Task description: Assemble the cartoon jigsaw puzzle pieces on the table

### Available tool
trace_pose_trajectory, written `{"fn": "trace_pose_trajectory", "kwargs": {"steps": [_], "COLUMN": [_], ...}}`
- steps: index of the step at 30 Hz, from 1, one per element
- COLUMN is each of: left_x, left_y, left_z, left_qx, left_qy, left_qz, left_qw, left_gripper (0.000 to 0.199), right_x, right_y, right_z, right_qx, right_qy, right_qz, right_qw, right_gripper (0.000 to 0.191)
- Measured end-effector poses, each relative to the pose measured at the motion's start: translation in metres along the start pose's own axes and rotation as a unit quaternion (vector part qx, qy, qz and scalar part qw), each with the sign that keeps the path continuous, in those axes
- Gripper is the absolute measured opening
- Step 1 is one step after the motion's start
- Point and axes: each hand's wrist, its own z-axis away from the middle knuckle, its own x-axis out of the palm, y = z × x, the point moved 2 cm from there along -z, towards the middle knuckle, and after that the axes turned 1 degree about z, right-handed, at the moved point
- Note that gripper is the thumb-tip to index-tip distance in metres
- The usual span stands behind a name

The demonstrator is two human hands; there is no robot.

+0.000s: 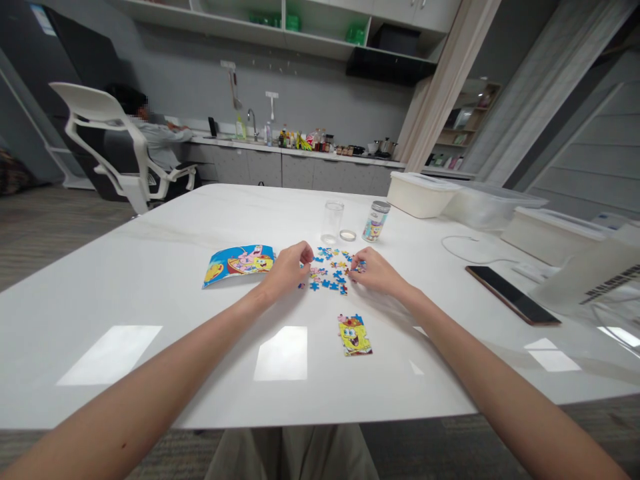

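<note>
Puzzle pieces (pixel 326 283) lie on the table (pixel 125 267) between the left hand (pixel 289 270) and the right hand (pixel 377 272). 1 joined section (pixel 355 335) lies in front of the pieces, toward the near edge. The picture sheet (pixel 240 262) lies just left of the left hand. Behind the pieces stand the jar (pixel 332 223) and, to its right, the canister (pixel 376 221); the lid (pixel 347 235) lies between them. The phone (pixel 510 293) lies far right, with 3 boxes (pixel 425 197) behind it. Beyond the table stand the chair (pixel 141 157), at left, and the counter (pixel 300 170).
</note>
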Motion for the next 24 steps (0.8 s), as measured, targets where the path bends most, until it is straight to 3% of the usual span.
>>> {"fn": "trace_pose_trajectory", "kwargs": {"steps": [3,6,9,12,24], "left_x": [0.004,0.01,0.014,0.016,0.015], "left_y": [0.006,0.013,0.019,0.024,0.036], "left_z": [0.002,0.004,0.007,0.009,0.011], "left_qx": [0.011,0.025,0.048,0.068,0.085], "left_qy": [-0.019,-0.038,-0.051,-0.059,-0.044], "left_qz": [0.02,0.036,0.041,0.048,0.057], "left_qw": [1.0,0.998,0.997,0.995,0.994], "left_gripper": [0.012,0.011,0.012,0.01,0.01], "right_x": [-0.002,-0.005,-0.006,-0.007,-0.007], "right_y": [-0.004,-0.011,-0.022,-0.033,-0.039], "right_z": [-0.001,-0.001,0.002,0.006,0.01], "right_qx": [-0.007,0.033,0.103,0.13,0.176], "right_qy": [0.006,-0.02,-0.106,-0.142,-0.211], "right_qz": [-0.028,-0.137,-0.311,-0.422,-0.637], "right_qw": [1.0,0.99,0.939,0.886,0.72], "right_gripper": [0.004,0.005,0.015,0.018,0.015]}}
